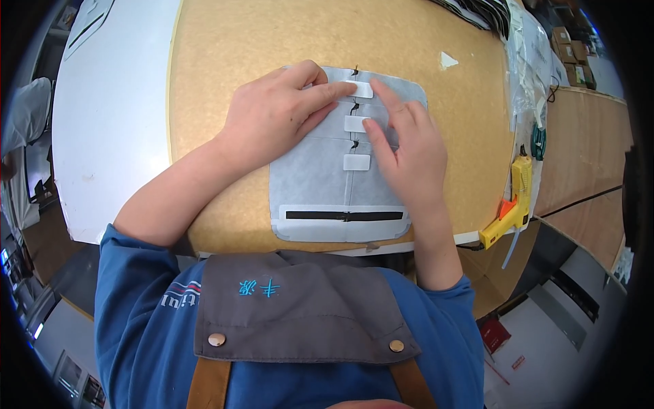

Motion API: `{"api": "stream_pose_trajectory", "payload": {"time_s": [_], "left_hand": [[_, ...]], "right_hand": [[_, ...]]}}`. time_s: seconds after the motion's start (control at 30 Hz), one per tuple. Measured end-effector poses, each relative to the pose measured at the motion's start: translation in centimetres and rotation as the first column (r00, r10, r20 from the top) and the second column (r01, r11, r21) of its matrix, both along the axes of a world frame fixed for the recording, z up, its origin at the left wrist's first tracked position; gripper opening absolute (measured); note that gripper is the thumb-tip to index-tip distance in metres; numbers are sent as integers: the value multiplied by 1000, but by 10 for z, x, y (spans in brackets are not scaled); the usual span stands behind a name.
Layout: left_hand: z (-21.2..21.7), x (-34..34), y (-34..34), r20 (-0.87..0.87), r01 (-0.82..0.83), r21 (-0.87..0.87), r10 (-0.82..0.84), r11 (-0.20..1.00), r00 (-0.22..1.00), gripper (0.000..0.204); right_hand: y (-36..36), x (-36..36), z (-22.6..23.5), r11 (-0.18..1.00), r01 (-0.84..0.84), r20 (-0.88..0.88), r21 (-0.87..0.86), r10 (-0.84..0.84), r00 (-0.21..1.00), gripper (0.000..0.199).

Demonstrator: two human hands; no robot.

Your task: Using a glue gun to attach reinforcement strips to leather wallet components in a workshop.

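A flat grey panel (310, 170) with rounded corners lies on the brown tabletop. Down its middle runs a seam with three small white rectangular patches, the top patch (365, 90), the middle patch (354, 123) and the lower patch (356, 162). Small black tufts of thread show between them. My left hand (272, 112) rests across the panel's upper left, its index finger stretched onto the top patch and other fingers bent. My right hand (417, 153) is open on the right, index fingertip by the top patch's right end, thumb tip at the middle patch. Neither hand grasps anything.
A black slot (344, 216) framed in white crosses the panel's near end. At the table's right edge sits a yellow glue gun (512, 201). Dark stacked sheets (480, 12) and clear plastic (528, 61) lie at the far right. A white scrap (447, 60) is on the tabletop.
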State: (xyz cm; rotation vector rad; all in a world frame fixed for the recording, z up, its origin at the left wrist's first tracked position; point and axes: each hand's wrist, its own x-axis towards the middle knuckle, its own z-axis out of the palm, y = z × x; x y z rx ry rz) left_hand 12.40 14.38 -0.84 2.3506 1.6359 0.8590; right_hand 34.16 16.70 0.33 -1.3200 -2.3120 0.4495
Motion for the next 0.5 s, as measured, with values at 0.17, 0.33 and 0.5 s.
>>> {"api": "stream_pose_trajectory", "payload": {"time_s": [0.17,0.33,0.5], "left_hand": [[-2,1,0,-58,18,29,-16,999,998,32],[-2,2,0,-58,-1,21,2,1000,998,30],[1,3,0,-56,-15,-3,15,1000,998,29]], "right_hand": [[-3,3,-3,998,-50,78,45,46,996,43],[-1,3,-9,994,-13,41,113,8,999,44],[2,0,-8,994,-4,59,105,-2,998,45]]}}
